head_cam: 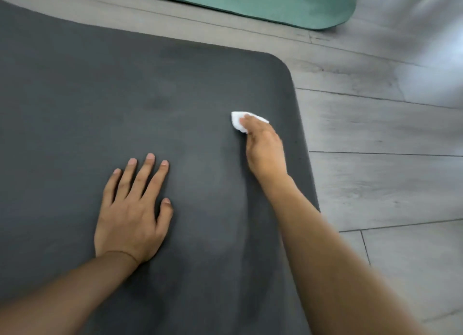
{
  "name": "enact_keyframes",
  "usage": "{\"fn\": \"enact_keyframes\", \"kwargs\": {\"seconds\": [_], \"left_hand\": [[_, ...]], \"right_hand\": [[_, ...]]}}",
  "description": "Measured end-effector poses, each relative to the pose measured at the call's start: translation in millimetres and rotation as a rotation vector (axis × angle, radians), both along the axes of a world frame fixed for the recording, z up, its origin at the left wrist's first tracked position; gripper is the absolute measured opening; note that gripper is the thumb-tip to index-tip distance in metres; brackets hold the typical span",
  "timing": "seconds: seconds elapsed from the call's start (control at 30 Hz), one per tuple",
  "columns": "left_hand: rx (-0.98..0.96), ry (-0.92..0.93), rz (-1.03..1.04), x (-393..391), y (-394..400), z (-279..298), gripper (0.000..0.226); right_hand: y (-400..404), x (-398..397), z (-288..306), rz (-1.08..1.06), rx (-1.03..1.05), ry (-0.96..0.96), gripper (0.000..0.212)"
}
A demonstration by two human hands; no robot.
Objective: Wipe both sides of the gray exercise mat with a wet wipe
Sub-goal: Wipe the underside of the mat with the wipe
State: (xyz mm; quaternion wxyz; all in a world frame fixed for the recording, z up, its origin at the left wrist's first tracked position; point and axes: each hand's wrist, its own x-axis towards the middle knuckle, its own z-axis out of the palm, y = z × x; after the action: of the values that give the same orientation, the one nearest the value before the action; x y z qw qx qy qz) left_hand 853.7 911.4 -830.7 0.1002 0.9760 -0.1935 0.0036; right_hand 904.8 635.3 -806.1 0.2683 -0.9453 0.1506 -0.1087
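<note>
The gray exercise mat lies flat on the floor and fills most of the view, its rounded far right corner showing. My left hand rests palm down on the mat with the fingers spread and straight. My right hand presses a folded white wet wipe onto the mat near its right edge; the fingers cover most of the wipe, and I cannot see how they lie on it. A faint damp streak shows on the mat between my two hands.
A green mat lies on the floor beyond the gray one, with a strip of floor between them. Light gray wood-look flooring stretches to the right of the mat.
</note>
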Motion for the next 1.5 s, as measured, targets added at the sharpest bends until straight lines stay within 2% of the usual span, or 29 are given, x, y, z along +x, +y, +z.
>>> {"fn": "enact_keyframes", "kwargs": {"seconds": [0.07,0.13,0.23,0.3,0.43,0.5,0.57,0.63,0.73,0.8,0.87,0.93,1.0,1.07,1.13,1.2,1.27,1.37,1.43,1.5], "left_hand": [[0.003,-0.004,0.012,-0.8,-1.6,0.2,0.067],[-0.001,-0.005,0.015,-1.0,-1.2,0.3,0.067],[0.009,-0.007,0.015,-0.8,-1.5,0.3,0.067],[0.011,-0.009,0.018,-0.7,-2.2,-0.5,0.067],[0.014,-0.021,0.003,-0.6,1.8,-3.5,0.066],[0.016,-0.029,-0.001,-0.9,2.7,-3.9,0.066],[0.012,-0.035,-0.004,-0.7,1.8,-2.9,0.067],[0.011,-0.037,0.000,-0.6,1.8,-2.7,0.066],[0.016,-0.038,0.012,-1.6,0.3,-3.8,0.066],[0.017,-0.039,0.016,-0.8,-0.5,-4.8,0.067],[0.016,-0.033,0.012,-1.3,0.2,-4.7,0.068],[0.004,-0.033,0.013,-1.8,0.2,-5.0,0.069],[-0.031,-0.031,0.037,-1.0,0.5,-5.6,0.074],[-0.065,-0.034,0.062,0.1,0.8,-6.4,0.078],[-0.072,-0.031,0.068,-0.1,0.9,-6.6,0.080],[-0.061,-0.039,0.066,0.1,0.7,-6.1,0.079],[-0.045,-0.043,0.069,-0.2,0.5,-6.8,0.078],[-0.024,-0.037,0.074,-0.6,-0.6,-7.2,0.078],[-0.021,-0.036,0.071,-0.6,-1.0,-8.0,0.078],[-0.029,-0.032,0.068,-1.1,-1.1,-8.1,0.078]], "right_hand": [[-42.9,-12.2,6.2,-0.290,-0.018,0.030,0.039],[-48.9,-17.1,9.3,-0.379,-0.018,0.042,0.041],[-14.2,-7.3,7.9,-0.492,0.095,-0.011,0.037],[34.4,-0.2,2.0,-0.359,0.156,-0.037,0.036],[139.9,-2.5,-6.1,0.233,0.178,0.009,0.036],[138.0,0.2,-2.2,0.370,0.164,0.042,0.037],[106.2,-1.9,0.6,0.411,0.131,0.009,0.037],[54.1,-13.4,5.4,0.193,0.131,0.025,0.035],[-28.4,-49.2,16.1,-0.316,0.021,0.087,0.040],[-42.8,-58.4,20.4,-0.458,0.028,0.068,0.043],[-18.3,-50.3,15.9,-0.488,0.088,0.006,0.040],[32.1,-40.1,8.1,-0.362,0.174,-0.077,0.037],[89.4,-34.3,-4.2,-0.067,0.219,-0.107,0.036],[133.4,-33.0,-10.6,0.189,0.170,-0.053,0.034],[134.5,-34.5,-7.8,0.314,0.137,-0.014,0.036],[101.5,-46.0,-7.2,0.356,0.064,-0.060,0.040],[46.8,-62.8,-9.2,0.244,0.001,-0.068,0.040],[-29.5,-86.6,0.2,-0.146,-0.033,-0.050,0.040],[-42.4,-90.5,1.2,-0.366,-0.025,-0.020,0.042],[-15.9,-82.5,-4.0,-0.476,0.061,-0.064,0.037]]}}
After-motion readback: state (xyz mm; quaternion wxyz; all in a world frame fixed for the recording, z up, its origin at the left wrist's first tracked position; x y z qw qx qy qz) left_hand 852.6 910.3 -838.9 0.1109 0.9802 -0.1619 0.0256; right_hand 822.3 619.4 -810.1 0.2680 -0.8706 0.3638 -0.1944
